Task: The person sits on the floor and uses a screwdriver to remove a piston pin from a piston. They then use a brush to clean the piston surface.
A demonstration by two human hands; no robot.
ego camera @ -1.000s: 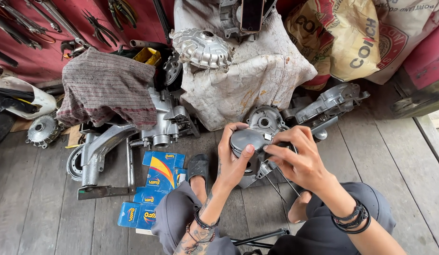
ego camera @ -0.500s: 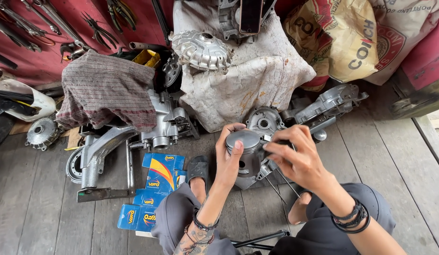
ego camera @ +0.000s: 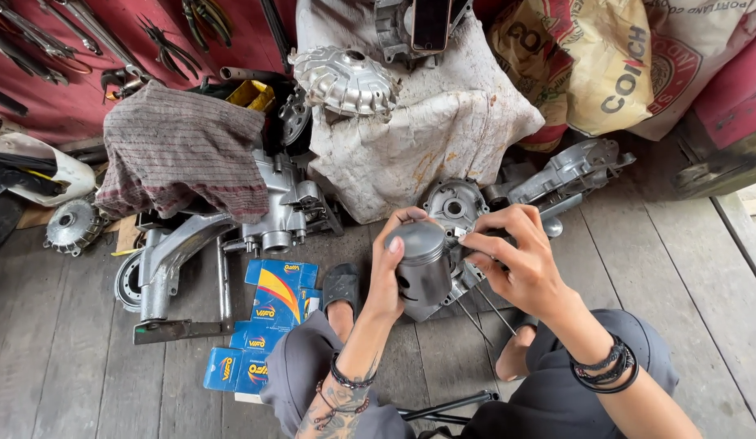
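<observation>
Left hand [ego camera: 392, 272] grips piston [ego camera: 422, 264] upright

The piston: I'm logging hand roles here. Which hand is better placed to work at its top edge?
Probably the right hand: its fingertips pinch at the piston rim, while the left hand grips its side.

I count one grey piston [ego camera: 422, 264], wrapped in my left hand [ego camera: 387, 276], my right hand [ego camera: 520, 264] at its three o'clock. At nine o'clock lie four blue boxes [ego camera: 268, 321]. At twelve o'clock, one finned round cover [ego camera: 345, 80] on one white cloth [ego camera: 427, 138]; one striped rag [ego camera: 183, 150] at ten.
</observation>
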